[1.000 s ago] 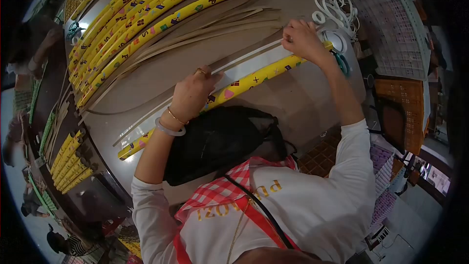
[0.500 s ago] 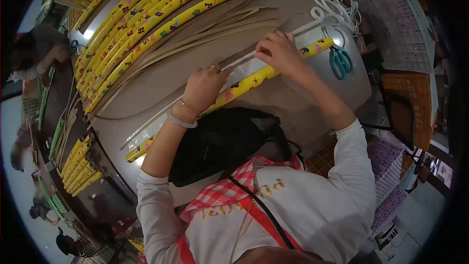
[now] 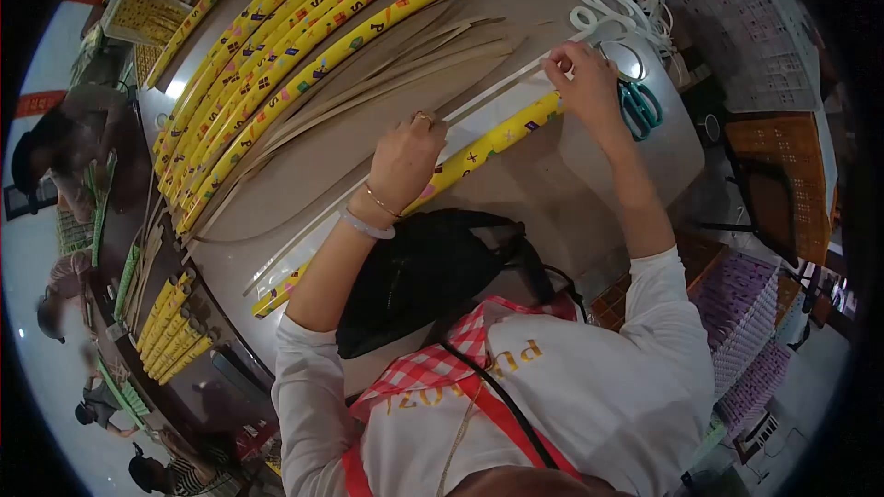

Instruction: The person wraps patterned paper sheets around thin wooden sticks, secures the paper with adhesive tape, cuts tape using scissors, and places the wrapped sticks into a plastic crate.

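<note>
A long yellow printed roll (image 3: 493, 140) lies diagonally on the table in front of me, with a pale, shiny margin along its far side. A narrow white strip (image 3: 497, 83) runs along that margin. My left hand (image 3: 405, 164) rests over the middle of the roll, fingers curled at the strip; what they grip is hidden. Near the roll's right end, my right hand (image 3: 589, 83) pinches the strip between thumb and fingers. Teal-handled scissors (image 3: 640, 110) lie just right of that hand.
Several yellow printed tubes (image 3: 304, 41) lie curved across the far left, beside loose brown strips (image 3: 368, 78). White tape loops (image 3: 617, 0) sit at the far right. A black bag (image 3: 424, 262) lies close to my body. Other people work along the left side.
My right hand has moved right along the strip to near the roll's end. My left hand stays near the middle. The view has shifted slightly, and another person's arm shows at top left.
</note>
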Available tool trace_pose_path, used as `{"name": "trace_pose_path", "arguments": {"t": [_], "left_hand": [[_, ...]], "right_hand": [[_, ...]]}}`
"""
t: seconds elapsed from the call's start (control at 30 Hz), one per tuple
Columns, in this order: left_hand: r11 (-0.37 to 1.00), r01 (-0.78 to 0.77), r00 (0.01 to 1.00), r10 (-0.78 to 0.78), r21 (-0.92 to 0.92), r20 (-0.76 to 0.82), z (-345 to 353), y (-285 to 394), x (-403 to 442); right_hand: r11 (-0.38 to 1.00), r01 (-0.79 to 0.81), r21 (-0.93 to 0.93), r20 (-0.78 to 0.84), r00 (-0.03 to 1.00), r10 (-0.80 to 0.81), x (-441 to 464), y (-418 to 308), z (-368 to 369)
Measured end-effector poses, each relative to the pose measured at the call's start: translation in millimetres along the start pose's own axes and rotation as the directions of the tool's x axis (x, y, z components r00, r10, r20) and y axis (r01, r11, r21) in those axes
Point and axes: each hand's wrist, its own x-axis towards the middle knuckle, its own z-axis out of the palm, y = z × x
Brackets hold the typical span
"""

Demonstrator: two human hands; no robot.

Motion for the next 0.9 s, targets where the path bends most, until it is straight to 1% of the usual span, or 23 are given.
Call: {"name": "trace_pose_path", "arguments": {"t": [0.03, 0.07, 0.1, 0.13, 0.17, 0.23, 0.27, 0.3, 0.37, 0.4, 0.43, 0.47, 0.5, 0.53, 0.6, 0.63, 0.67, 0.7, 0.73, 0.77, 0.8, 0.83, 0.9], "left_hand": [[1.000, -0.010, 1.000, 0.010, 0.002, 0.002, 4, 4, 8], [0.994, -0.004, 1.000, 0.001, -0.108, -0.024, 9, 9, 17], [0.976, -0.002, 0.999, -0.009, -0.217, -0.049, 14, 14, 27], [0.952, 0.031, 0.998, -0.044, -0.304, -0.034, 18, 19, 39], [0.953, 0.021, 0.999, -0.033, -0.302, -0.034, 22, 21, 48], [0.932, 0.039, 0.999, -0.040, -0.361, 0.003, 28, 26, 63], [0.895, 0.062, 0.998, -0.063, -0.441, 0.011, 31, 28, 66], [0.897, 0.053, 0.999, -0.052, -0.440, 0.015, 33, 29, 68], [0.908, 0.021, 1.000, -0.026, -0.418, -0.005, 36, 30, 71], [0.908, 0.016, 1.000, -0.018, -0.418, -0.001, 35, 30, 73], [0.924, 0.029, 0.999, -0.014, -0.381, 0.042, 33, 30, 74], [0.938, 0.042, 0.996, -0.013, -0.344, 0.086, 32, 30, 73], [0.938, 0.043, 0.996, -0.011, -0.345, 0.094, 31, 31, 72], [0.932, 0.046, 0.997, -0.021, -0.360, 0.073, 30, 32, 71], [0.925, 0.047, 0.998, -0.031, -0.376, 0.048, 32, 32, 72], [0.941, 0.012, 1.000, -0.006, -0.338, 0.019, 36, 30, 72], [0.955, -0.022, 1.000, 0.020, -0.297, -0.011, 39, 28, 73], [0.955, -0.025, 1.000, 0.022, -0.294, -0.015, 42, 26, 74], [0.960, -0.063, 0.998, 0.058, -0.274, -0.024, 44, 25, 75], [0.962, -0.099, 0.995, 0.094, -0.253, -0.033, 46, 23, 76], [0.947, -0.015, 0.998, 0.035, -0.321, 0.057, 40, 26, 76], [0.947, -0.016, 0.998, 0.037, -0.320, 0.059, 41, 24, 76], [0.926, -0.111, 0.993, 0.115, -0.361, -0.010, 44, 18, 78]], "right_hand": [[0.998, -0.067, -0.002, -0.028, 0.997, 0.066, 2, 4, -4], [0.997, -0.074, -0.004, -0.035, 0.997, 0.074, 4, 8, -5], [0.985, -0.174, -0.001, 0.028, 0.984, 0.174, 7, 13, -6], [0.962, -0.272, -0.002, 0.089, 0.958, 0.271, 8, 17, -7], [0.960, -0.279, -0.002, 0.080, 0.957, 0.278, 8, 17, -8], [0.980, -0.177, -0.092, 0.060, 0.981, 0.182, 7, 10, -8], [0.971, -0.168, -0.169, 0.009, 0.985, 0.172, 8, 5, -9], [0.969, -0.179, -0.168, 0.002, 0.983, 0.182, 9, 5, -9], [0.951, -0.204, -0.231, -0.145, 0.974, 0.173, 13, 7, -8], [0.950, -0.212, -0.231, -0.148, 0.972, 0.181, 16, 7, -9], [0.983, -0.032, -0.180, -0.168, 0.986, 0.002, 18, 6, -9], [0.980, 0.151, -0.132, -0.194, 0.965, -0.175, 20, 7, -8], [0.972, 0.203, -0.123, -0.082, 0.974, -0.213, 21, 8, -4], [0.972, 0.198, -0.123, -0.081, 0.975, -0.209, 23, 11, 0], [0.950, 0.307, -0.050, 0.098, 0.948, -0.302, 29, 17, 6], [0.949, 0.310, -0.053, 0.097, 0.948, -0.304, 32, 20, 9], [0.950, 0.306, -0.063, 0.221, 0.932, -0.286, 35, 24, 12], [0.950, 0.302, -0.075, 0.340, 0.904, -0.261, 38, 21, 10], [0.970, 0.240, -0.028, 0.450, 0.870, -0.202, 41, 15, 3], [0.970, 0.241, -0.029, 0.447, 0.871, -0.203, 42, 16, 4], [0.962, 0.272, -0.011, 0.464, 0.854, -0.236, 42, 17, 5], [0.954, 0.300, 0.009, 0.481, 0.835, -0.267, 42, 19, 7], [0.960, 0.277, -0.030, 0.502, 0.835, -0.225, 46, 19, 10]]}}
